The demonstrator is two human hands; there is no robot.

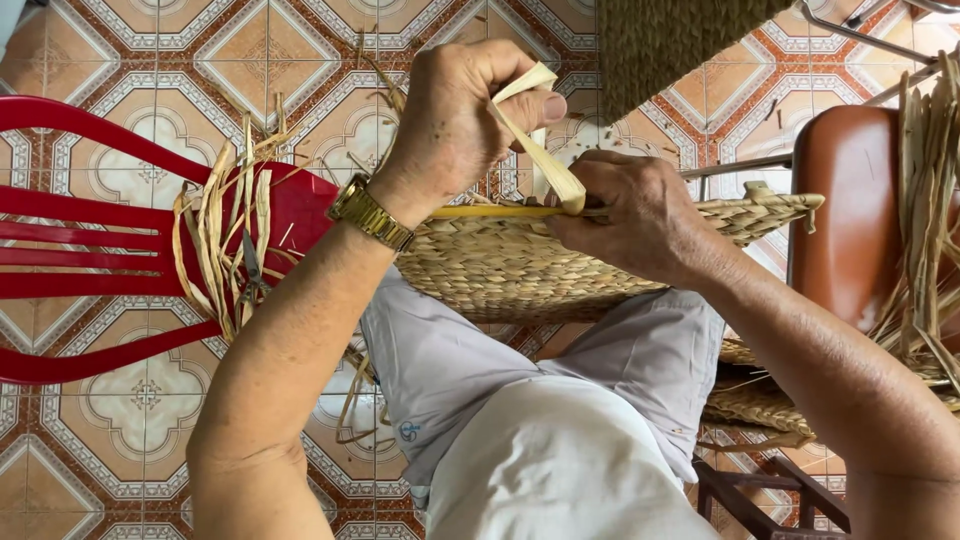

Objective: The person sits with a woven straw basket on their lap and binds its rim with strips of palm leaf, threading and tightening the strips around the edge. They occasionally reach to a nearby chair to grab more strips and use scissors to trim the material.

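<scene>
I see my left hand raised over the basket, fingers pinched shut on a pale strip that loops down to the rim. My right hand is clenched on that rim, pressing the strip's lower end against it. The basket rests on my lap, tilted on its side, so I cannot tell what is inside. On the red chair to my left lie loose dry strips with scissors among them.
</scene>
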